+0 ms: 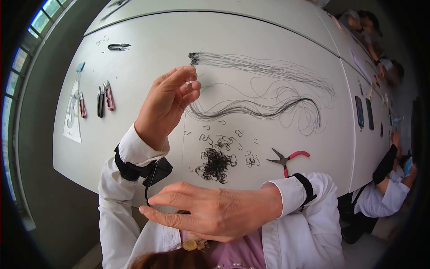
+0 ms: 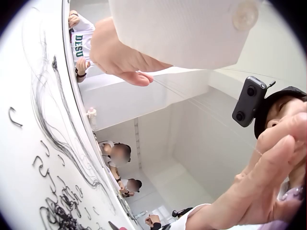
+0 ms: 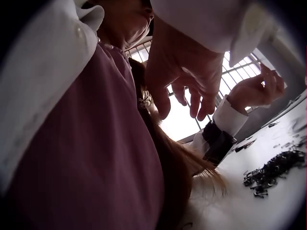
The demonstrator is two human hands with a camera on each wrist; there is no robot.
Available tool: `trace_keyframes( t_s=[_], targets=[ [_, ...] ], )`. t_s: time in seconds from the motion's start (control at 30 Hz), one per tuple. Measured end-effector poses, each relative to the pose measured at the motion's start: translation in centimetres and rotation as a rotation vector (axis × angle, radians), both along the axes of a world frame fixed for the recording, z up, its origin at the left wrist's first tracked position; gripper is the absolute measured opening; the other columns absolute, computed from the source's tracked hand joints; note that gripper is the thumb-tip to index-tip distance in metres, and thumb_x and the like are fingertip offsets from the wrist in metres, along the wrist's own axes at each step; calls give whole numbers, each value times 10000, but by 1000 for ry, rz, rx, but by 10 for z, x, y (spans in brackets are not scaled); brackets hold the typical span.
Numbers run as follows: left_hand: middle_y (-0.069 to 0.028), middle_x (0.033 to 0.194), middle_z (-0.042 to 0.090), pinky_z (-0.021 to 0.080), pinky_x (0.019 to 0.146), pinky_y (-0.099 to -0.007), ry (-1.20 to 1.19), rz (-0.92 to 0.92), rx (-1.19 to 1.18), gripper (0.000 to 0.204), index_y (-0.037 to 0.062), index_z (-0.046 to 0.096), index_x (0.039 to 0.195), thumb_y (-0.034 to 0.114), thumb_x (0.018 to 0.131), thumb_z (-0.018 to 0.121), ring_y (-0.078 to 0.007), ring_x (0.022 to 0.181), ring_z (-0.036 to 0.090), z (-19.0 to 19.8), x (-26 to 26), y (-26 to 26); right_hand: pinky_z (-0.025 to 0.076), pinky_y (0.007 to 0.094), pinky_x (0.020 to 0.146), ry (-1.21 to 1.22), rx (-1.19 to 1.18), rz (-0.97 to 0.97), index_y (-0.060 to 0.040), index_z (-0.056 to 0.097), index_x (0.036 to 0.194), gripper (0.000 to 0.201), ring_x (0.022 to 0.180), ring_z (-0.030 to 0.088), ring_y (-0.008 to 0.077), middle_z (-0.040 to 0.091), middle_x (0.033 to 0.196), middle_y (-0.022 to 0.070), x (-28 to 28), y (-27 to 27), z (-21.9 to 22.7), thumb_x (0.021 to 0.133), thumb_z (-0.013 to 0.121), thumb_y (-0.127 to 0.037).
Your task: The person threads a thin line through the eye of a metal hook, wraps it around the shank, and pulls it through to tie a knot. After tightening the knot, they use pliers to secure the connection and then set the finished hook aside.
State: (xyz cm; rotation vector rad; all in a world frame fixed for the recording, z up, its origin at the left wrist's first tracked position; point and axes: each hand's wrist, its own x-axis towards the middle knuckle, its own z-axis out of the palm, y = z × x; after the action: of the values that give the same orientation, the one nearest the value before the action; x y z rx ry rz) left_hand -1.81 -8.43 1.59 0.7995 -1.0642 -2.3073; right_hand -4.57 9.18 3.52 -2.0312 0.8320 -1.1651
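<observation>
In the head view my left hand [image 1: 165, 105] is raised over the table, thumb and index finger pinching a fine clear thread [image 1: 156, 167]. Just past its fingertips lies a dark cluster of small hooks [image 1: 193, 58] with long thin lines [image 1: 264, 69] trailing right. My right hand [image 1: 215, 210] is low, near the body, with its fingers spread; the thread runs down to its fingertips. The left wrist view shows this thread [image 2: 201, 104] stretched between the left hand [image 2: 122, 52] and the right hand [image 2: 259, 191]. In the right wrist view the right hand's [image 3: 184, 72] fingers point downward.
A pile of black hooks [image 1: 216, 165] lies before me, with red-handled pliers [image 1: 286, 160] to its right. A second bundle of lines [image 1: 251, 110] curves behind it. Snips [image 1: 100, 102] and a clear set square [image 1: 72, 114] lie at left. Other people sit at far right.
</observation>
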Motion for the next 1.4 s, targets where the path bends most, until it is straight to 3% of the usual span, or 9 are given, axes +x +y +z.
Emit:
trace_keyframes(
  t_s=[0.1, 0.17, 0.3, 0.37, 0.47, 0.6, 0.73, 1.13, 1.4],
  targets=[
    [15, 777, 514, 336, 443, -126, 26, -86, -3, 87, 43, 543, 875, 112, 863, 595, -14, 549, 440, 4, 6, -5, 432, 351, 879, 210, -93, -52, 108, 419, 1231, 629, 1067, 454, 314, 464, 1106, 207, 0, 2, -7, 648, 616, -25],
    [28, 738, 499, 299, 433, -132, 34, -147, -25, 91, 52, 540, 865, 117, 860, 604, -4, 530, 406, 8, 7, -3, 438, 327, 874, 475, -257, -181, 59, 578, 1018, 393, 1032, 484, 282, 532, 974, 158, -1, 4, -10, 652, 605, -80],
    [62, 611, 418, 247, 450, -155, -14, -66, -401, 79, 56, 574, 827, 93, 822, 644, 12, 555, 358, 18, 6, 19, 446, 320, 852, 855, -293, -97, 5, 638, 804, 201, 970, 526, 251, 558, 818, 89, -20, 7, 8, 656, 597, -124],
    [65, 581, 396, 251, 459, -157, -35, -31, -605, 73, 52, 593, 813, 72, 799, 661, 10, 561, 352, 16, 4, 24, 472, 335, 802, 641, -410, -286, -8, 633, 676, 126, 903, 547, 249, 559, 766, 61, -32, 8, 14, 616, 616, -118],
    [9, 662, 474, 261, 456, -179, 115, 93, -1188, 145, 40, 631, 808, -24, 700, 702, -28, 542, 323, 10, 4, 29, 468, 336, 755, 465, -432, -687, -63, 673, 850, 247, 868, 528, 205, 575, 863, 47, -57, 9, 42, 603, 688, -75],
    [-36, 909, 507, 278, 423, -206, 78, 71, -1237, 175, 42, 631, 810, -58, 687, 705, -48, 535, 347, 23, 11, 47, 424, 315, 718, 487, -332, -987, -68, 690, 865, 311, 827, 511, 188, 583, 851, 33, -93, 8, 49, 563, 765, -80],
    [-67, 905, 482, 353, 530, -195, -45, -17, -1315, 180, -3, 581, 773, -114, 670, 679, -69, 681, 448, 33, 17, 55, 405, 292, 738, 246, -24, -920, -61, 686, 835, 240, 814, 508, 185, 580, 824, 40, -98, 5, 36, 600, 732, -37],
    [-58, 834, 543, 322, 483, -196, -16, -118, -1298, 156, 6, 583, 780, -87, 703, 681, -47, 575, 421, 31, 14, 57, 386, 292, 722, 135, 12, -891, -48, 618, 697, 99, 753, 491, 170, 556, 707, 35, -102, 0, 26, 620, 657, 2],
    [-62, 819, 542, 361, 526, -214, -10, -184, -1144, 167, 0, 585, 772, -67, 687, 712, -78, 643, 470, 31, 15, 57, 385, 277, 731, -45, 160, -826, -47, 612, 703, 53, 739, 492, 139, 587, 709, 11, -103, 1, 19, 669, 639, -18]
  ],
)
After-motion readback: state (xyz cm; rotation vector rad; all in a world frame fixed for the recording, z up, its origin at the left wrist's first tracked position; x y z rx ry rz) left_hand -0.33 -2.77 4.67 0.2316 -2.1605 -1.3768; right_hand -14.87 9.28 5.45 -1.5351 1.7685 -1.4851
